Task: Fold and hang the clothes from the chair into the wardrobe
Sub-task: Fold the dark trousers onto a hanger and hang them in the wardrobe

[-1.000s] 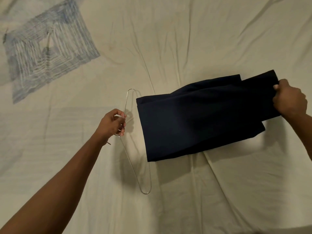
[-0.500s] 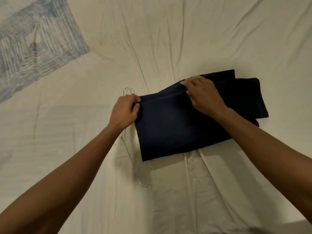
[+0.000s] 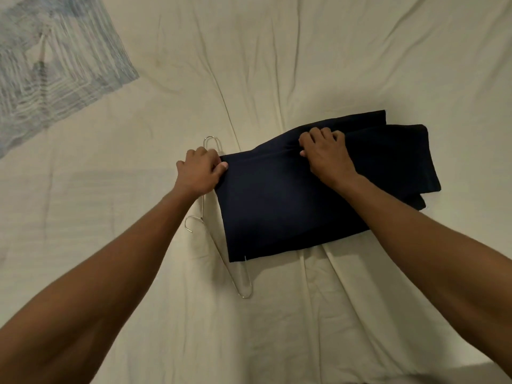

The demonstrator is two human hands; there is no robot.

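Note:
Folded dark navy trousers (image 3: 291,206) lie flat on the cream bedsheet (image 3: 277,65). A thin silver wire hanger (image 3: 241,284) lies at their left edge, its bar partly under the cloth and its hook (image 3: 189,221) pointing left. My left hand (image 3: 201,170) pinches the trousers' top left corner, over the hanger's upper end. My right hand (image 3: 327,155) grips the trousers' top edge near the middle, fingers curled into the fabric. The right end of the trousers is folded over in layers.
A blue and white patterned patch (image 3: 52,67) of the bedding lies at the upper left. Wrinkled sheet surrounds the trousers on all sides.
My right hand left the trousers' far right end and came to the middle of the top edge. My left hand let go of the hanger's neck and took the top left corner.

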